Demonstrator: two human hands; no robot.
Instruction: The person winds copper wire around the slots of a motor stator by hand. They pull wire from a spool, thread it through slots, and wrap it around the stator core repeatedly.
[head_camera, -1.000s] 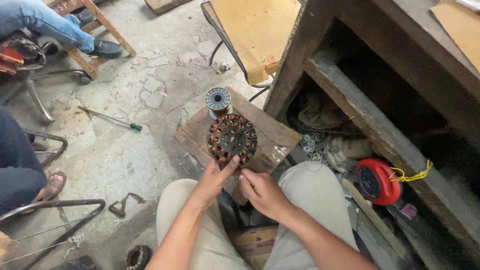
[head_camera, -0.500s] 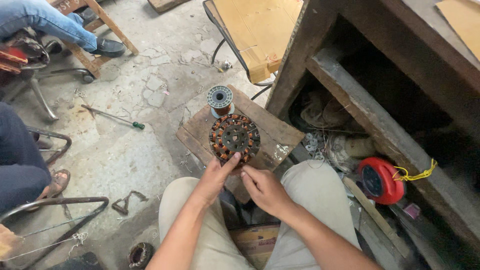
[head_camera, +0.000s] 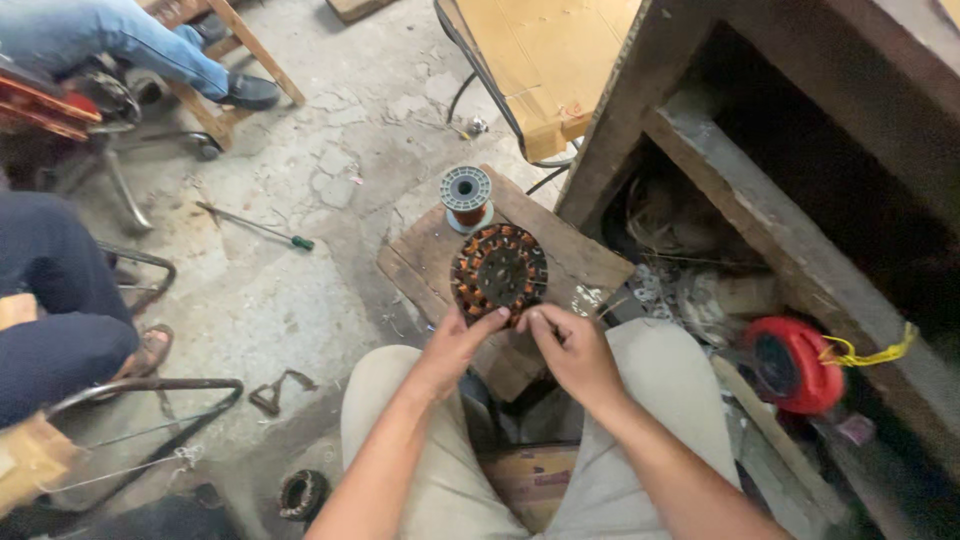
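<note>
Both hands, left (head_camera: 455, 345) and right (head_camera: 575, 350), pinch stator (head_camera: 499, 271) near edge on board (head_camera: 580, 262); spool (head_camera: 466, 197) just behind. Risk: snagged winding wire may snap.

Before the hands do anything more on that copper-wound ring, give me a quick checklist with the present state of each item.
1. Both hands on the ring: left hand and right hand touch the near edge of the wound ring. Ok.
2. Ring supported: it lies flat on the wooden board. Ok.
3. Wire spool upright and within reach, just beyond the ring. Ok.
4. Wire end gripped in the fingers: too fine to see. Cannot tell.
5. Screwdriver close by: it lies on the floor, off to the left. Not ok.
</note>
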